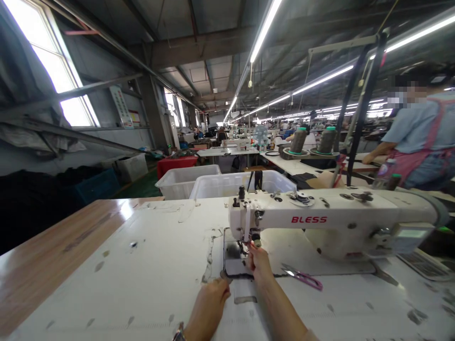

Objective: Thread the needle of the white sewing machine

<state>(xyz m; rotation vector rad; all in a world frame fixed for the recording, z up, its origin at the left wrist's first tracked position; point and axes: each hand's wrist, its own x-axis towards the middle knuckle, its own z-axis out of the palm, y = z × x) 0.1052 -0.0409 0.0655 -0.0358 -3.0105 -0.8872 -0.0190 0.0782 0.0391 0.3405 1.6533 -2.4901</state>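
Note:
A white BLESS sewing machine [330,220] stands on a worn white table [142,274]. My right hand [260,263] reaches up under the machine head, its fingertips bunched right at the needle and presser foot [249,244]; whatever they pinch is too small to make out. My left hand [209,305] rests on the table by the front left corner of the metal needle plate [232,265], fingers curled closed with nothing visible in them. Pink-handled scissors [303,277] lie on the machine bed just right of my right hand.
Two white plastic bins [185,182] [222,187] stand behind the table. A wooden table edge [42,260] runs along the left. Thread cones [297,140] and a black thread stand [359,118] rise behind the machine. A person in a blue shirt [419,132] works at the right.

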